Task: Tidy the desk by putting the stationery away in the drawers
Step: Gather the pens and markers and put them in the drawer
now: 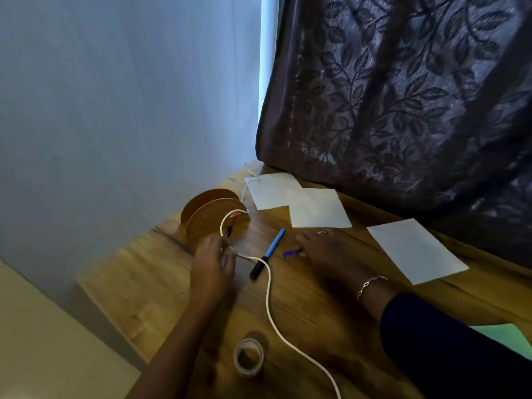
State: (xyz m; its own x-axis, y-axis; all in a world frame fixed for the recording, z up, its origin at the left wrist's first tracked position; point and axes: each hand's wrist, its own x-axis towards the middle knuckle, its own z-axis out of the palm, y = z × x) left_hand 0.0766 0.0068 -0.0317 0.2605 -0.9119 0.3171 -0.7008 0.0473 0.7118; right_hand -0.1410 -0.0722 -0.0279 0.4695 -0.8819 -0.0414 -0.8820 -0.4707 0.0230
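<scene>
A blue pen (269, 252) with a dark cap lies on the wooden desk (316, 312) between my hands. My left hand (213, 267) hovers just left of it, fingers pinched at the white cable (269, 300) in front of a brown woven holder (214, 217); a small dark item sits at the fingertips. My right hand (325, 249) rests flat on the desk, fingers spread, beside a small purple object (292, 252). A roll of clear tape (249, 357) stands near the front. White paper sheets (313, 208) (414, 249) lie at the back and right.
A dark leaf-patterned curtain (403, 96) hangs over the desk's far edge. A pale wall (115, 110) borders the left side. The white cable snakes across the desk toward the front edge. A green sheet (506, 335) shows at the right, past my dark sleeve.
</scene>
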